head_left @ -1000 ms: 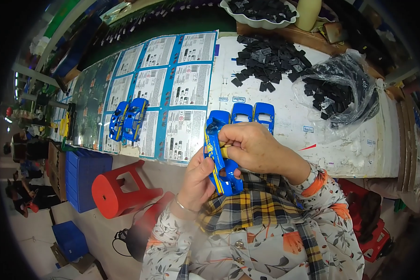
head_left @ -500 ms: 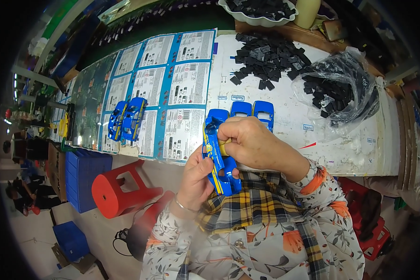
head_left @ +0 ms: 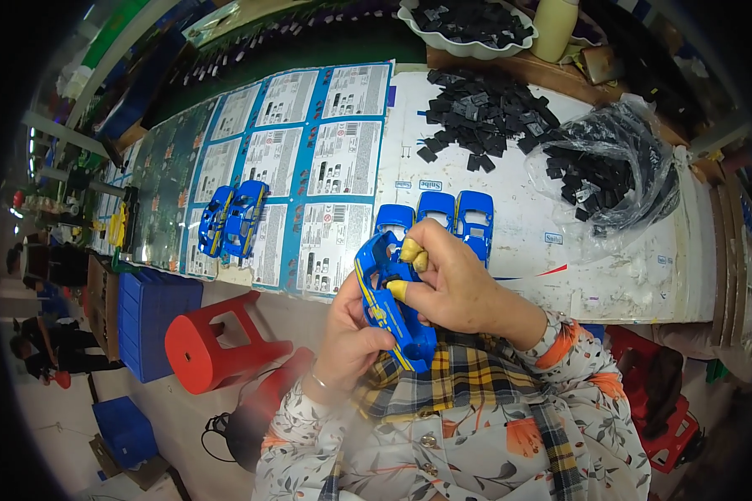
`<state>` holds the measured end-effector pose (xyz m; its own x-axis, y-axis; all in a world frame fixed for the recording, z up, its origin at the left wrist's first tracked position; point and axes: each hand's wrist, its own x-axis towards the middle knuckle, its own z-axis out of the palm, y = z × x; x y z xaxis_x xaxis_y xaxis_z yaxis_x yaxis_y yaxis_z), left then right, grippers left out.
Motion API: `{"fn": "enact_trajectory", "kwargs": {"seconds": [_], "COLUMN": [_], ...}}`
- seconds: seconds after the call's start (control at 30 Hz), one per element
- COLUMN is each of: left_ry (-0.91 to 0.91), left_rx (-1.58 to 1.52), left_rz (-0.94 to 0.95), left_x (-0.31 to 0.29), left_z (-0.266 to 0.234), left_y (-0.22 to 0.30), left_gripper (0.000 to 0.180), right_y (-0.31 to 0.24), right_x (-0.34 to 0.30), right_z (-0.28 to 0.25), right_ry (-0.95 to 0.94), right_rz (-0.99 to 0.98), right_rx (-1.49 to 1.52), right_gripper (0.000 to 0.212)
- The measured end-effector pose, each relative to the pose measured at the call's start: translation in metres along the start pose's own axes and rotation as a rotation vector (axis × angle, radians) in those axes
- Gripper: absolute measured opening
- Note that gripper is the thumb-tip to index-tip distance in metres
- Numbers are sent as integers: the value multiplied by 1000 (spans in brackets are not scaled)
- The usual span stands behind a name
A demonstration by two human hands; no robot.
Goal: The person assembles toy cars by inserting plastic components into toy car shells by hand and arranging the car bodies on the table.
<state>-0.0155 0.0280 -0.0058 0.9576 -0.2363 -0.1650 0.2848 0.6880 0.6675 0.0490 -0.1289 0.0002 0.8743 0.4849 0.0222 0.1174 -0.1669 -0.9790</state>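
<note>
My left hand (head_left: 355, 334) is closed round a blue toy car body (head_left: 409, 338) with yellow stripes, held tilted with its hollow inside partly toward me. My right hand (head_left: 459, 288), with yellow covers on its fingertips, is curled over the upper part of this shell. Its thumb tip reaches into the opening; whatever lies between the fingers is too hidden to name. Just beyond my hands, on the white table, lie three more blue bodies, among them a middle one (head_left: 436, 209) and a right one (head_left: 475, 225). Two striped bodies (head_left: 244, 219) sit side by side to the left.
Flat black pieces (head_left: 485, 117) lie heaped on the white tabletop (head_left: 593, 284). More fill a clear plastic bag (head_left: 635, 167) and a white scalloped bowl (head_left: 468, 46). Printed card sheets (head_left: 336, 159) cover the table's left part. A red stool (head_left: 217, 342) and blue bin (head_left: 154, 321) stand below.
The car body has come lower and turned, showing more of its inside. My right fingers have shifted and loosened on it, and the bodies behind show more. The whole view has moved slightly.
</note>
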Motion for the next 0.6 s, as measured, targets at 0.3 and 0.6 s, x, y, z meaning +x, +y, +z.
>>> {"fn": "enact_trajectory", "kwargs": {"seconds": [0.3,0.6], "left_ry": [-48,0], "left_rx": [158,82], "left_rz": [34,-5], "left_x": [-2,-6], "left_z": [-7,-7], "left_y": [-2,-3], "left_gripper": [93,92], "right_y": [7,3], "right_x": [-5,-13], "right_z": [-1,4], "right_ry": [-106,69], "right_rz": [-197,-414], "right_rx": [-250,-447], "right_gripper": [28,25]}}
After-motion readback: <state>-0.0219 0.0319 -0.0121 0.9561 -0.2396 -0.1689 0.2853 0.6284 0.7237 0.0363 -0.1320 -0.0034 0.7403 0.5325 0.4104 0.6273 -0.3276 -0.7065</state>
